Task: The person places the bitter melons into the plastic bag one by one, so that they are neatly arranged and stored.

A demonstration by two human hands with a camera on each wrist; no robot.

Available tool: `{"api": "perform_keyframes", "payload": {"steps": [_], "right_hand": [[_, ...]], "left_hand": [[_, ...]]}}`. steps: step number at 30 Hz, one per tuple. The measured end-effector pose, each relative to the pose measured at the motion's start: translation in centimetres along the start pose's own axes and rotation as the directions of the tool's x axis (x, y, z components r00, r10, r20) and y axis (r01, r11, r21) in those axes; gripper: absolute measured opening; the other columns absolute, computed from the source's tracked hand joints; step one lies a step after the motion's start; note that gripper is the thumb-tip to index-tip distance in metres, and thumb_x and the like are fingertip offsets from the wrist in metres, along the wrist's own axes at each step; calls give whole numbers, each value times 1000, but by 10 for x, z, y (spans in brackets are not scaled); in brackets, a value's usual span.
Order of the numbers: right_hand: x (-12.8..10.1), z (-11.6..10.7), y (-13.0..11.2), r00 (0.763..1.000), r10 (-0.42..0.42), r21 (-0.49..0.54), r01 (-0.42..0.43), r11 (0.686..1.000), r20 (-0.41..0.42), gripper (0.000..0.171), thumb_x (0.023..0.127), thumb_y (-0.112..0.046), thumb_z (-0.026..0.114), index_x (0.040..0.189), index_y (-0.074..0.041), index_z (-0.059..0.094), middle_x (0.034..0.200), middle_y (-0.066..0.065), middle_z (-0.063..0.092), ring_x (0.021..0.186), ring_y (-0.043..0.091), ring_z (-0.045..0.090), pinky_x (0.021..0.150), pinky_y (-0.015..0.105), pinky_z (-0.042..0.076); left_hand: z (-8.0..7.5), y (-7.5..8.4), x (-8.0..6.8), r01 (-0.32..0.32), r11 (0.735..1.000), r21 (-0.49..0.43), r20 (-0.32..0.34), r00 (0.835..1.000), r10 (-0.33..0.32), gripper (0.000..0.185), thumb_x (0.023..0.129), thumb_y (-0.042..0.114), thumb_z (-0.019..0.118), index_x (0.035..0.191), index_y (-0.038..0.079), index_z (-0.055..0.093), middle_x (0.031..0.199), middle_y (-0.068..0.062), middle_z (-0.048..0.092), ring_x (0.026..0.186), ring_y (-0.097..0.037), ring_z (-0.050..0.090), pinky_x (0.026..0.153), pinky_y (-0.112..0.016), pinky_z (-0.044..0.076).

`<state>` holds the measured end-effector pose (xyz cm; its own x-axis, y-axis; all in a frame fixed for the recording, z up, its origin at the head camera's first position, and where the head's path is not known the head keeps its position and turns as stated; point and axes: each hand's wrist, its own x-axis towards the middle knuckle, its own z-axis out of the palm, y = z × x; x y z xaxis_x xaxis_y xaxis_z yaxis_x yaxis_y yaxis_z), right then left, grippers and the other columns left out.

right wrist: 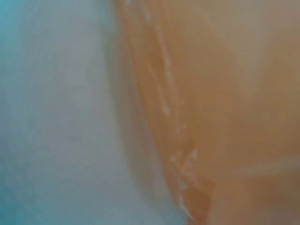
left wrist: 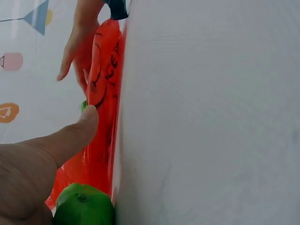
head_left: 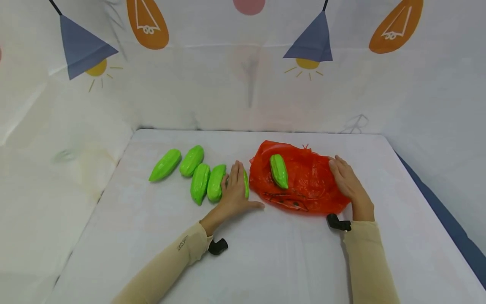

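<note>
An orange-red plastic bag (head_left: 307, 185) lies flat on the white table (head_left: 281, 261), with one green gourd (head_left: 279, 171) on top of it. My left hand (head_left: 235, 185) rests flat, fingers straight, on another green gourd (head_left: 246, 184) just left of the bag. My right hand (head_left: 345, 179) lies with relaxed fingers on the bag's right edge. In the left wrist view my thumb (left wrist: 70, 136) points along the bag (left wrist: 105, 93), with the gourd (left wrist: 84, 206) below it. The right wrist view is a blur of orange bag (right wrist: 225, 93) and table (right wrist: 61, 117).
Several more green gourds lie in a loose row to the left of my left hand, the farthest (head_left: 165, 164) near the table's left side. A printed cloth backdrop (head_left: 243, 76) closes the back and sides. The table's right edge (head_left: 436, 202) drops off to dark blue.
</note>
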<state>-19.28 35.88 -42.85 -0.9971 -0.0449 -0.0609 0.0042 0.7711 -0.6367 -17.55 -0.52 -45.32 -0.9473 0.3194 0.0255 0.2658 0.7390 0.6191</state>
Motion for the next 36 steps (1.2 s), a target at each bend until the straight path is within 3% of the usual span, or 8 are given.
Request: {"api": "perform_keyframes", "payload": {"steps": [4, 7, 10, 13, 23, 27, 32, 36], "right_hand": [[0, 0, 0, 1000, 17, -4, -17, 1000, 11, 70, 105, -52, 19, 153, -3, 29, 161, 29, 9, 146, 51, 7, 111, 74, 9], [0, 1, 0, 999, 28, -5, -28, 1000, 19, 71, 104, -53, 18, 153, -4, 28, 161, 27, 8, 147, 51, 6, 111, 74, 9], [0, 1, -1, 1000, 20, -2, -20, 1000, 17, 70, 105, -53, 18, 153, -3, 28, 161, 28, 8, 146, 51, 6, 111, 74, 8], [0, 1, -1, 1000, 6, -2, -6, 1000, 8, 69, 105, -51, 19, 152, -2, 29, 160, 29, 9, 146, 52, 7, 111, 74, 9], [-3, 2, 1, 1000, 0, -3, 0, 1000, -2, 69, 106, -49, 19, 151, 1, 29, 159, 31, 11, 145, 54, 9, 112, 72, 9], [-4, 2, 2, 1000, -21, -3, 21, 1000, -12, 66, 107, -46, 19, 151, 2, 30, 158, 33, 13, 143, 55, 11, 112, 72, 11], [-3, -1, 1, 999, -33, -5, 33, 999, -15, 67, 107, -46, 19, 150, 3, 30, 158, 34, 13, 143, 56, 11, 112, 73, 10], [-2, -3, 1, 1000, -27, -10, 27, 1000, -13, 67, 106, -47, 18, 151, 3, 30, 158, 33, 12, 143, 56, 10, 111, 74, 9]], "left_hand": [[-4, 1, -2, 13, 1000, 21, 52, 999, -14, 138, 65, 48, 89, 156, 2, -3, 165, -12, -7, 153, -25, -5, 121, -50, 1], [-14, 0, -2, 26, 999, 36, 128, 991, -30, 135, 67, 42, 89, 156, 2, -4, 165, -10, -10, 153, -25, -6, 121, -49, -1], [-28, -4, 0, 33, 998, 59, 203, 978, -44, 131, 69, 38, 88, 157, 2, -3, 165, -11, -8, 153, -26, -4, 121, -50, 2], [-38, -6, 2, 43, 996, 74, 230, 971, -59, 127, 70, 36, 89, 157, 2, 2, 166, -12, -3, 153, -27, 1, 121, -52, 8], [-52, -8, 7, 17, 998, 66, 224, 974, -32, 120, 67, 36, 90, 155, 1, 17, 161, -14, 22, 149, -29, 20, 118, -56, 19], [-76, -6, 5, 36, 999, -1, 222, 974, -35, 117, 70, 35, 89, 156, 3, 15, 162, -13, 21, 149, -31, 21, 119, -58, 17], [-110, -2, -2, 38, 999, -28, 145, 989, -33, 119, 69, 37, 89, 156, 5, 15, 162, -13, 21, 148, -32, 21, 120, -57, 18], [-123, 1, -6, 23, 998, -54, 111, 994, -16, 120, 68, 38, 90, 156, 4, 16, 161, -14, 23, 148, -31, 22, 119, -59, 17]]}}
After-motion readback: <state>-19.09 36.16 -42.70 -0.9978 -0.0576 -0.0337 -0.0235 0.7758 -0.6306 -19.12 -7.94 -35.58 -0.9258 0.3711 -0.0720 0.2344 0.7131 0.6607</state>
